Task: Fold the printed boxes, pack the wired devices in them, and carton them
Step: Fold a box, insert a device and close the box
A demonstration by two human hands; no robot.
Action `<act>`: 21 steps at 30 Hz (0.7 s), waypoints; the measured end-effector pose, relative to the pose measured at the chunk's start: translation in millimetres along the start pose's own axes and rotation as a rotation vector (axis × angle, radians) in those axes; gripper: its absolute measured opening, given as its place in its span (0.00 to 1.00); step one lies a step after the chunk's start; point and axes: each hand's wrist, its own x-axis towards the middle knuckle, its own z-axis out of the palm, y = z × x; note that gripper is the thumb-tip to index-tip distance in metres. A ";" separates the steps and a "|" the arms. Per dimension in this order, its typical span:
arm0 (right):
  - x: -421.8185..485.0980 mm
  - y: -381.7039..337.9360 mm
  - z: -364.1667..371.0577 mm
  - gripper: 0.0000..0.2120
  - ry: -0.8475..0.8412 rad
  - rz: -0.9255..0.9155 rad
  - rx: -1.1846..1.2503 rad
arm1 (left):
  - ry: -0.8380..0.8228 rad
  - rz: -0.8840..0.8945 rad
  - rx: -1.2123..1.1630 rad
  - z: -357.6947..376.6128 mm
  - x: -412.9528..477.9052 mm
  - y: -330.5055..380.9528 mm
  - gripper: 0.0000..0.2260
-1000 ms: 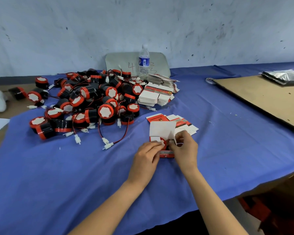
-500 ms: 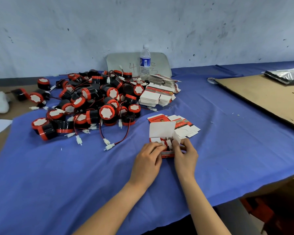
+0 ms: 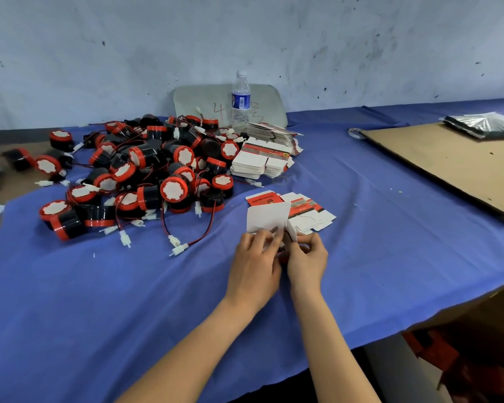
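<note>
Both hands have closed in over the printed box [image 3: 267,218], hiding its body and contents; its long axis is unreadable. Left hand [image 3: 252,258] and right hand [image 3: 308,258] grip it, fingers curled. White lid flap stands upright. Box sits on the blue cloth [image 3: 128,301], just before the flat boxes [image 3: 309,212].
</note>
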 end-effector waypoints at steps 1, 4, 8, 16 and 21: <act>-0.5 -0.1 1.6 0.11 0.011 -0.015 0.000 | -0.016 -0.004 0.022 -0.2 2.7 0.4 0.25; -0.7 -0.7 3.4 0.12 0.032 -0.060 -0.014 | -0.032 -0.002 0.042 -1.4 7.1 0.5 0.23; 2.7 -2.4 6.5 0.15 0.008 -0.082 -0.018 | 0.000 0.073 0.028 -5.2 4.2 -3.6 0.23; 3.1 1.6 5.3 0.17 -0.034 -0.067 0.045 | -0.018 0.080 0.043 -8.4 5.9 -1.5 0.17; -10.3 5.2 -1.8 0.19 -0.106 -0.179 0.040 | -0.037 0.085 -0.005 -6.7 10.0 0.1 0.14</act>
